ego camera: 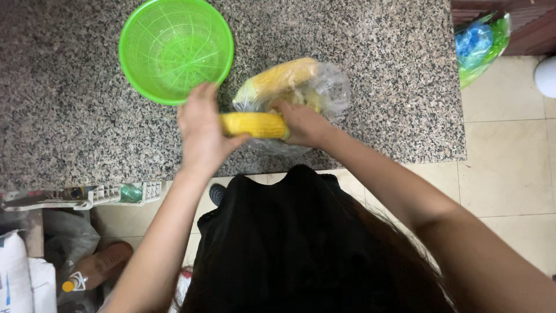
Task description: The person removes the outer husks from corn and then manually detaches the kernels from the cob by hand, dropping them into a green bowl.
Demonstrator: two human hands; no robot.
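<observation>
I have my left hand (200, 127) and right hand (304, 124) clasped on either end of a corn cob (255, 124), level above the clear bag (324, 87); next, I judge, comes a short carry to the green colander (130, 46)

Over a speckled grey granite counter (359, 133), left hand (200, 130) and right hand (304, 124) grip opposite ends of a yellow corn cob (253, 124), just beside a clear plastic bag of corn (301, 84) and a round green plastic colander (175, 49).
</observation>
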